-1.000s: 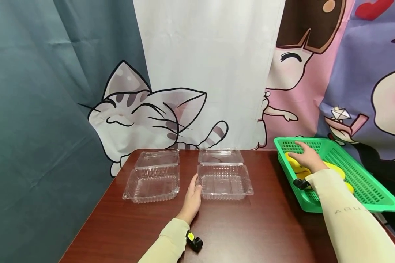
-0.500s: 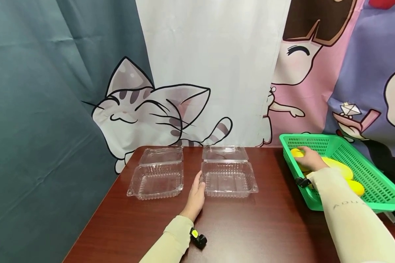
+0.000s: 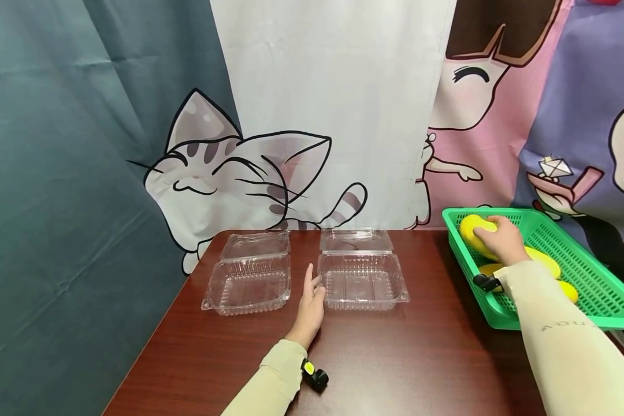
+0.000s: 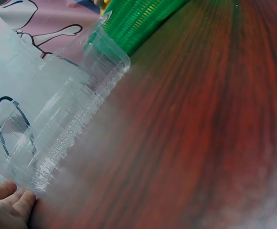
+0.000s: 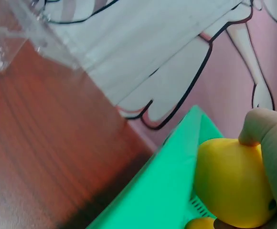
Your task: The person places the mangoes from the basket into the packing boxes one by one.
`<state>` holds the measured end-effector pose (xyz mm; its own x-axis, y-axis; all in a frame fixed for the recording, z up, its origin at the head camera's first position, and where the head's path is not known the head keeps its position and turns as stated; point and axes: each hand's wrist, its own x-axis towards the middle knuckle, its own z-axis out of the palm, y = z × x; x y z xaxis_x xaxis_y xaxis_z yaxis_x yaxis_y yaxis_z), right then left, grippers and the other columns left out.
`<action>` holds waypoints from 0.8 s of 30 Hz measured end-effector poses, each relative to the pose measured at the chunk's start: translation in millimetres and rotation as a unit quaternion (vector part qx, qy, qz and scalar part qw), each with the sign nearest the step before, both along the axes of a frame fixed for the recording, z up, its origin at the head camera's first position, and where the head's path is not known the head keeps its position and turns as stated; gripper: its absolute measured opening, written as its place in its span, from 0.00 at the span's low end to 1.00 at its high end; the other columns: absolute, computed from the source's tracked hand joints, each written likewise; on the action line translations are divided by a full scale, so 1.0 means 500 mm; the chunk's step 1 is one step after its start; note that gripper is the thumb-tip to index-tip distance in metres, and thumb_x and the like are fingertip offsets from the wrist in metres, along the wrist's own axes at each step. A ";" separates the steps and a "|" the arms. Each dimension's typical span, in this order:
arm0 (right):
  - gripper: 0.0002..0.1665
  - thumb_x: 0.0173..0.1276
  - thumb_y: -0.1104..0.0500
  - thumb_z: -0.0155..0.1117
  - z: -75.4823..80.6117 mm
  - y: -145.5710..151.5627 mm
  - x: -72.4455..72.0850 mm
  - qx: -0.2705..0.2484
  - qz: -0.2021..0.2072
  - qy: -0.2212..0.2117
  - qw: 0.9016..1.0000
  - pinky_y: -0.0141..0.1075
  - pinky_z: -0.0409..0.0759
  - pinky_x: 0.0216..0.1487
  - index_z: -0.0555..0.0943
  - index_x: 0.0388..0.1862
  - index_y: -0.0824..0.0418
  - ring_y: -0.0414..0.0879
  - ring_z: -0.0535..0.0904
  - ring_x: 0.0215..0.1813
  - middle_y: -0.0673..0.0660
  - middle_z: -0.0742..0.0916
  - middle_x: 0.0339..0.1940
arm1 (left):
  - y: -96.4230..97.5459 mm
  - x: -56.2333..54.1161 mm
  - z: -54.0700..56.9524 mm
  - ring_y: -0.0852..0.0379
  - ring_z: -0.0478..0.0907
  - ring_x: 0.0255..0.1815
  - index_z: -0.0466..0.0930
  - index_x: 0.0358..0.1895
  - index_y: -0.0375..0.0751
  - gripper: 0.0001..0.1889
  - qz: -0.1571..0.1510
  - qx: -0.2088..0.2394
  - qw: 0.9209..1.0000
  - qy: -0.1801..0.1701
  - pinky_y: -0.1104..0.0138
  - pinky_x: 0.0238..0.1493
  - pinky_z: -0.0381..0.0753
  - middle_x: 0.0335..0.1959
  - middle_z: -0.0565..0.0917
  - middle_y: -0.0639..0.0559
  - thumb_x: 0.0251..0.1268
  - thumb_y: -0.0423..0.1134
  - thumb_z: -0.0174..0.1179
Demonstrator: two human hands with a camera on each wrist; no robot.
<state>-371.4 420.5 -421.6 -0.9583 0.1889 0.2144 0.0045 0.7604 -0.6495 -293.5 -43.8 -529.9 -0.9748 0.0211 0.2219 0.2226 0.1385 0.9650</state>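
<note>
In the head view my right hand [image 3: 508, 242] grips a smooth, rounded yellow fruit [image 3: 477, 236] at the left part of the green basket [image 3: 461, 267]. The right wrist view shows the fruit [image 5: 231, 183] between thumb and fingers, beside the basket wall [image 5: 165, 183], with a small dark spot low on it. My left hand [image 3: 309, 312] lies along the left side of the right clear plastic container [image 3: 363, 303], its fingers extended. In the left wrist view the fingertips [image 4: 24, 202] are right at that container's lower corner.
A second clear container [image 3: 245, 311] stands to the left with its lid folded back, like the first. Several yellow fruits [image 3: 543, 261] lie in the basket under the right forearm. A printed curtain [image 3: 343, 104] hangs behind the brown table [image 3: 385, 358].
My right hand has reached down into the basket, closed round a yellow fruit and lifted it a little. The left hand stays by the right container, its fingers slightly more spread.
</note>
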 end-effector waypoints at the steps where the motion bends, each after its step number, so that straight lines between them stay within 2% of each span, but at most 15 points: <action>1: 0.42 0.73 0.45 0.53 0.007 -0.003 0.001 -0.013 -0.007 0.005 1.000 0.62 0.67 0.60 0.62 0.72 0.77 0.74 0.66 0.63 0.81 0.69 0.67 | 0.000 0.000 0.001 0.32 0.67 0.71 0.42 0.83 0.53 0.36 0.003 0.006 1.000 -0.003 0.39 0.69 0.64 0.73 0.66 0.30 0.79 0.31 0.45; 3: 0.43 0.73 0.45 0.53 0.021 -0.013 0.005 -0.041 -0.019 0.016 0.999 0.57 0.70 0.53 0.61 0.74 0.74 0.70 0.68 0.59 0.79 0.70 0.67 | 0.000 -0.001 0.002 0.32 0.68 0.71 0.37 0.83 0.53 0.38 0.005 0.018 1.000 -0.007 0.39 0.69 0.64 0.72 0.66 0.30 0.78 0.30 0.45; 6: 0.44 0.72 0.44 0.53 0.042 -0.033 0.012 -0.082 -0.043 0.027 0.995 0.47 0.69 0.44 0.59 0.77 0.69 0.63 0.67 0.55 0.75 0.70 0.67 | 0.001 -0.002 0.002 0.31 0.67 0.71 0.33 0.83 0.51 0.40 0.007 0.028 0.999 -0.018 0.39 0.69 0.63 0.73 0.65 0.28 0.78 0.29 0.45; 10: 0.43 0.71 0.46 0.56 0.067 -0.071 0.019 -0.116 -0.053 0.068 0.990 0.40 0.67 0.45 0.59 0.78 0.63 0.59 0.67 0.57 0.70 0.70 0.70 | 0.001 -0.002 0.002 0.31 0.67 0.71 0.31 0.83 0.48 0.41 0.006 0.029 0.999 -0.026 0.38 0.68 0.63 0.73 0.65 0.27 0.77 0.28 0.44; 13: 0.41 0.70 0.48 0.57 0.083 -0.102 0.023 -0.134 -0.034 0.093 0.986 0.37 0.67 0.47 0.60 0.78 0.60 0.57 0.67 0.60 0.67 0.71 0.71 | 0.001 -0.002 0.000 0.33 0.70 0.70 0.35 0.83 0.50 0.40 0.011 0.031 0.999 -0.024 0.40 0.68 0.66 0.72 0.67 0.29 0.77 0.29 0.47; 16: 0.40 0.71 0.48 0.59 0.093 -0.131 0.026 -0.150 -0.006 0.096 0.984 0.37 0.69 0.47 0.60 0.78 0.58 0.56 0.67 0.60 0.66 0.70 0.71 | 0.000 -0.003 -0.003 0.35 0.72 0.68 0.39 0.83 0.49 0.39 0.016 0.033 0.999 -0.016 0.42 0.67 0.68 0.71 0.69 0.30 0.76 0.31 0.49; 24: 0.39 0.70 0.53 0.63 0.104 -0.213 0.032 -0.154 0.064 0.101 0.981 0.28 0.70 0.47 0.61 0.75 0.62 0.58 0.70 0.59 0.69 0.72 0.67 | 0.000 -0.008 -0.010 0.36 0.73 0.68 0.42 0.83 0.48 0.38 0.017 0.028 0.999 -0.018 0.44 0.67 0.70 0.70 0.70 0.29 0.76 0.32 0.49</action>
